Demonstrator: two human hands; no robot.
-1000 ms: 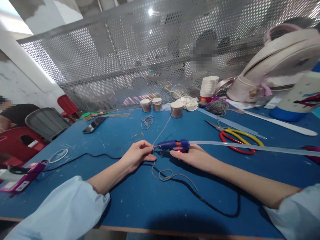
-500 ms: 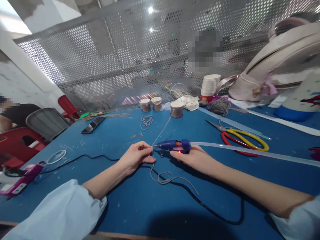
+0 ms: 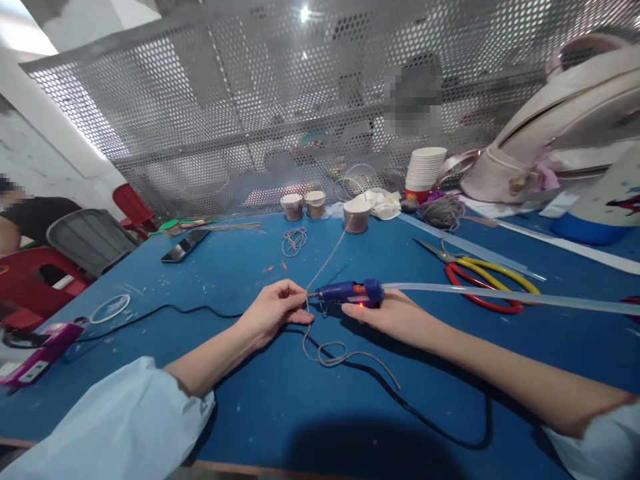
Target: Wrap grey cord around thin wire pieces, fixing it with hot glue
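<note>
My left hand (image 3: 280,307) is closed, pinching a thin grey cord (image 3: 325,363) between thumb and fingers. From the pinch, the cord runs up to a cord-wrapped paper cup (image 3: 357,217), while its loose end curls on the table below. My right hand (image 3: 390,317) is wrapped round a blue hot glue gun (image 3: 345,292) with a red light glowing on it. The gun's nozzle points left and meets the cord at my left fingertips. A long clear glue stick (image 3: 475,297) sticks out from the gun's back, over my right wrist.
Red and yellow scissors (image 3: 487,280) lie to the right. Two small cups (image 3: 293,207), a cord bundle (image 3: 294,241), stacked paper cups (image 3: 425,173) and grey yarn (image 3: 443,212) are at the back. A phone (image 3: 185,246) and a purple power strip (image 3: 40,357) are left; a black cable crosses the blue table.
Both hands, the glue gun and the cord keep nearly the same positions. The view has shifted very slightly.
</note>
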